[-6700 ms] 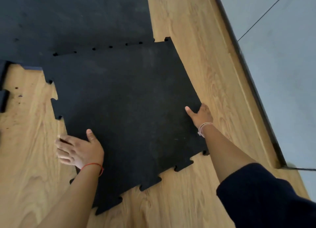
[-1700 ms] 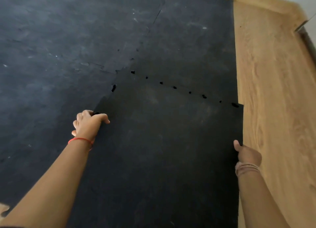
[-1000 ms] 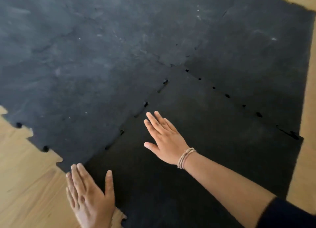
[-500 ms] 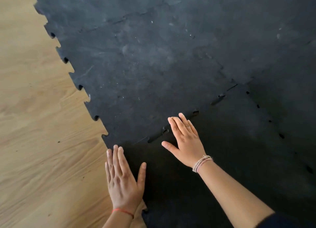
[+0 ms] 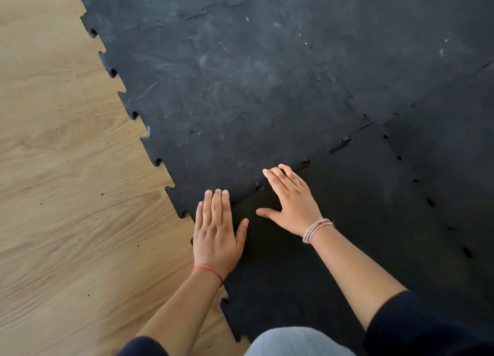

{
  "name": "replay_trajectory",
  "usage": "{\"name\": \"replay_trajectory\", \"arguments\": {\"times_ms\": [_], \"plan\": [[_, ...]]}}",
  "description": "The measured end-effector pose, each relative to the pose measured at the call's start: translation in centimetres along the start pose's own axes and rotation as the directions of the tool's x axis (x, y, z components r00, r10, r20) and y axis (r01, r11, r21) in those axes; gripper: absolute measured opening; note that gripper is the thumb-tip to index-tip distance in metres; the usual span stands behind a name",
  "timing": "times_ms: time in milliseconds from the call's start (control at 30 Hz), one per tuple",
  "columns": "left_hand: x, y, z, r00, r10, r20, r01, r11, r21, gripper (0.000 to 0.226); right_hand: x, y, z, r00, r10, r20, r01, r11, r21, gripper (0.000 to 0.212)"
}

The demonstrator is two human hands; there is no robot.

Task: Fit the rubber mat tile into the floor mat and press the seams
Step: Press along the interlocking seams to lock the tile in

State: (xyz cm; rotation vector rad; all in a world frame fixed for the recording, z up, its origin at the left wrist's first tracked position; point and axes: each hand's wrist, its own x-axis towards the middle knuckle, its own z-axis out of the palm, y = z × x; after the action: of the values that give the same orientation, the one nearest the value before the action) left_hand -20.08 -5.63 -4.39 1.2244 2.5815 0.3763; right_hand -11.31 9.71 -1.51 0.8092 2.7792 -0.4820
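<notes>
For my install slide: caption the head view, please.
Both hands, left and right, press flat along the interlocking seam joining the rubber mat tile to the floor mat.

Two hands, left hand (image 5: 217,235) and right hand (image 5: 292,203), flat on one darker rubber mat tile (image 5: 347,249); one floor mat (image 5: 240,88); two wrist bands: red thread (image 5: 207,269), beaded bracelet (image 5: 316,228).
</notes>
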Motion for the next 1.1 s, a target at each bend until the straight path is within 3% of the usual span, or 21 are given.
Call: {"name": "replay_trajectory", "arguments": {"times_ms": [133, 300, 500, 633, 833, 1100], "plan": [[-0.1, -0.2, 0.6, 0.997, 0.012, -0.071, -0.011, 1.0, 0.014, 0.066, -0.1, 0.2, 0.4, 0.999, -0.017, 0.03, 0.018, 0.999, -0.044, 0.086], [-1.1, -0.1, 0.7, 0.999, -0.007, -0.054, 0.008, 1.0, 0.019, 0.065, -0.6, -0.3, 0.0, 0.996, -0.023, 0.091, 0.033, 0.992, -0.119, 0.089], [-1.5, -0.2, 0.6, 1.0, 0.005, 0.02, -0.006, 0.999, 0.051, 0.063, -0.1, -0.8, -1.5, 0.968, -0.017, 0.249, 0.078, 0.969, -0.235, 0.112], [-1.4, -0.1, 0.6, 0.999, -0.007, 0.032, 0.005, 0.999, 0.044, 0.063, 0.6, -1.0, -2.0, 0.956, -0.015, 0.293, 0.085, 0.97, -0.229, 0.116], [-1.5, -0.4, 0.7, 1.0, 0.002, 0.009, -0.002, 1.0, 0.018, 0.061, 0.4, -0.9, -1.6, 0.971, -0.026, 0.239, 0.056, 0.991, -0.119, 0.114], [-2.2, -0.7, 0.7, 1.0, -0.001, -0.009, 0.001, 1.0, 0.007, 0.061, -0.9, -1.3, -0.9, 0.975, -0.01, 0.223, 0.036, 0.993, -0.11, 0.11]]}}
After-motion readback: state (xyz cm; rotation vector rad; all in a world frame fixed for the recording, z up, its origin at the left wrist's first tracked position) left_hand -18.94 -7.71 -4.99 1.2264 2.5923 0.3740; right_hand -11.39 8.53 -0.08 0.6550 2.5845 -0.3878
